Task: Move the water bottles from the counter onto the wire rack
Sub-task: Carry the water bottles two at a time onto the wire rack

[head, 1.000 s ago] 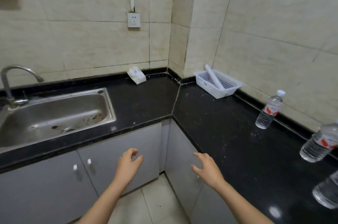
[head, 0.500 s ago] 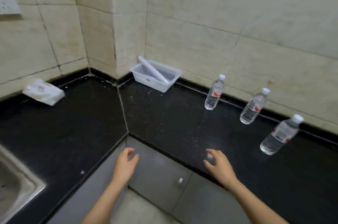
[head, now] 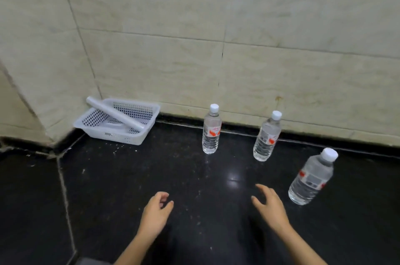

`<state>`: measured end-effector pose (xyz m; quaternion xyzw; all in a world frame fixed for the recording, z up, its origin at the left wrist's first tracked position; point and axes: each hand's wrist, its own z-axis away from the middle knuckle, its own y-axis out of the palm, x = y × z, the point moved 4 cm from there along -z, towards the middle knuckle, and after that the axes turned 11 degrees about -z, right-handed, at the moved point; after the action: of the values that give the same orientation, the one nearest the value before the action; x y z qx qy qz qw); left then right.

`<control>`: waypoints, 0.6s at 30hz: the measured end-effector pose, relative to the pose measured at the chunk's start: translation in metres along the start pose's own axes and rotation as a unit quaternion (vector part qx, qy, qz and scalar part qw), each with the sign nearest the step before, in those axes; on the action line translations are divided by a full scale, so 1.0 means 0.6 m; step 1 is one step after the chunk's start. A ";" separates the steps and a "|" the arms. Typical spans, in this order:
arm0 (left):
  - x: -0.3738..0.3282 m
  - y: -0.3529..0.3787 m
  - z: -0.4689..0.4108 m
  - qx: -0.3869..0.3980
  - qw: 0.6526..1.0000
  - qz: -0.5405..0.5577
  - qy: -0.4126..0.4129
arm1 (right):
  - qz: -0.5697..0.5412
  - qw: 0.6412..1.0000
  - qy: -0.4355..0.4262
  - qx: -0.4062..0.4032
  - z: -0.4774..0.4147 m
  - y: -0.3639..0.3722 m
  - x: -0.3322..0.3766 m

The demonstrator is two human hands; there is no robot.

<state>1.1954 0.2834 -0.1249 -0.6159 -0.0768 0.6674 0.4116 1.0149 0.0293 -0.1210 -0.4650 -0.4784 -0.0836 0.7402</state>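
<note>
Three clear water bottles with white caps and red-and-white labels stand upright on the black counter (head: 129,178). The left bottle (head: 211,130) and the middle bottle (head: 267,137) are near the tiled back wall. The right bottle (head: 310,177) stands closer to me. My left hand (head: 155,214) hovers over the counter with loosely curled fingers and holds nothing. My right hand (head: 270,206) is open with fingers spread, a short way left of the right bottle and not touching it. No wire rack is in view.
A white perforated plastic basket (head: 138,135) with a white tube lying across it sits in the corner at the back left. A seam (head: 62,180) crosses the counter on the left. Beige tiled walls close off the back and left.
The view has swung right, away from the sink, to face the bottles. Both hands have come forward over the counter, and the right hand is now nearer the right bottle.
</note>
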 end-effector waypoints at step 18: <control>-0.170 0.140 -0.273 0.124 0.992 -0.013 0.024 | -0.214 0.944 0.188 -0.169 -0.282 -0.070 -0.001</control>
<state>1.2923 0.0967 -0.1364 -0.5751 0.0085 0.6514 0.4949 1.0974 -0.1239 -0.1147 -0.4460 -0.3973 -0.4056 0.6919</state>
